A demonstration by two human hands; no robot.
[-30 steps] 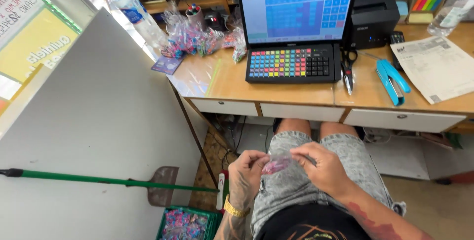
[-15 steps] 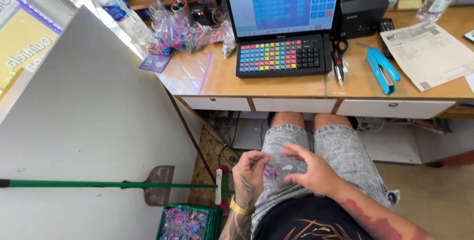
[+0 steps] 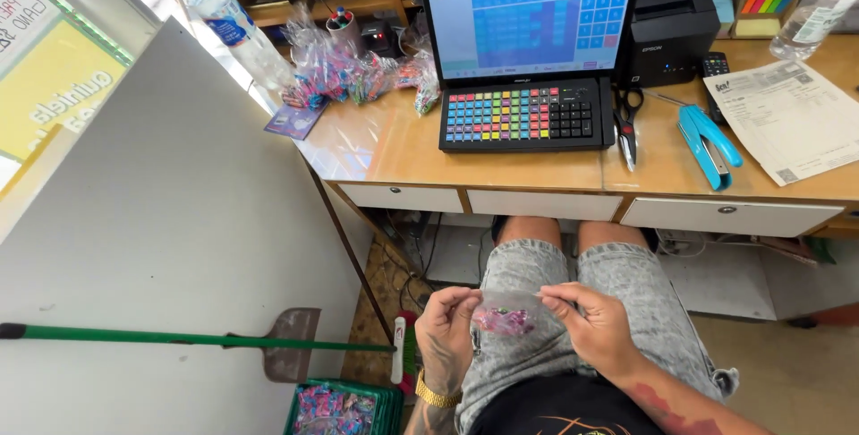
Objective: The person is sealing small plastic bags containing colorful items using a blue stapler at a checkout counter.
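While the person sits at the desk (image 3: 537,171), both hands hold a small clear bag (image 3: 506,314) of pink sweets over the lap; left hand (image 3: 449,326) pinches the bag's left edge betw. thumb and fingers, right hand (image 3: 593,323) pinches its top right edge, both closed on the plastic; bag hangs betw. the hands, above grey shorts (image 3: 626,301). Desk, centre: keyboard (image 3: 519,117) w/ coloured keys, touching the base of a screen (image 3: 530,16); scissors (image 3: 626,122) just right of keyboard; blue stapler (image 3: 707,144) near a printed sheet (image 3: 792,117). Desk, left: more filled bags (image 3: 353,77) in a heap, beside a water bottle (image 3: 228,23). Floor, left: green-handled dustpan (image 3: 286,354); green basket (image 3: 344,408) of sweets below it.
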